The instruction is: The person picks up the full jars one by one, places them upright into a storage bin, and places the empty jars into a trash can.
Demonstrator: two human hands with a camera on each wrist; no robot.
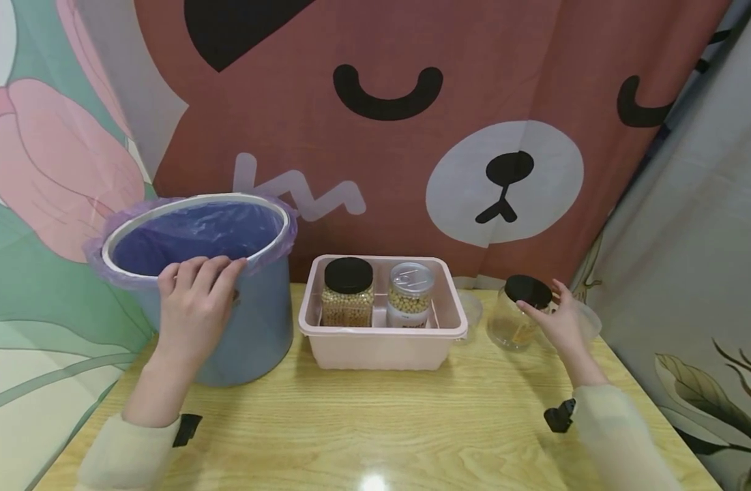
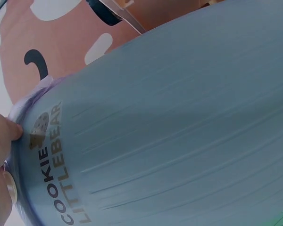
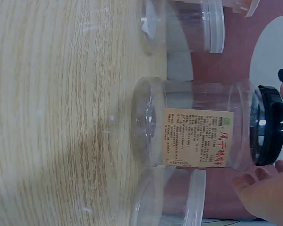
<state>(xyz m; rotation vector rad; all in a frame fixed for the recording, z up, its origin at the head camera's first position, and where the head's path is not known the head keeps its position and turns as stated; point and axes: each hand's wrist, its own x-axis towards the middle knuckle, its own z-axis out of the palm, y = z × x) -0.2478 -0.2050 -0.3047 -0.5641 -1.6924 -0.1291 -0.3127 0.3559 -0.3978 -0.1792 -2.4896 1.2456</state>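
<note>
At the left of the head view stands a blue trash bin (image 1: 252, 327) lined with a purple bag (image 1: 228, 228). My left hand (image 1: 194, 300) grips its near rim, fingers over the edge. The left wrist view shows the printed wall of the bin (image 2: 179, 113) with my left hand (image 2: 1, 165) at its rim. On the right, a clear jar (image 1: 507, 324) with a black lid (image 1: 528, 292) stands upright on the table. My right hand (image 1: 562, 324) holds the jar by its lid, thumb and fingers on opposite sides. A paper label (image 3: 198, 137) shows on the jar.
A pink basket (image 1: 381, 351) in the middle holds a black-lidded jar of beans (image 1: 347, 303) and a pull-tab can of beans (image 1: 410, 296). Clear containers (image 3: 184, 26) flank the held jar, one (image 1: 588, 322) at the right. A printed cloth (image 1: 381, 157) hangs behind the wooden table (image 1: 350, 423).
</note>
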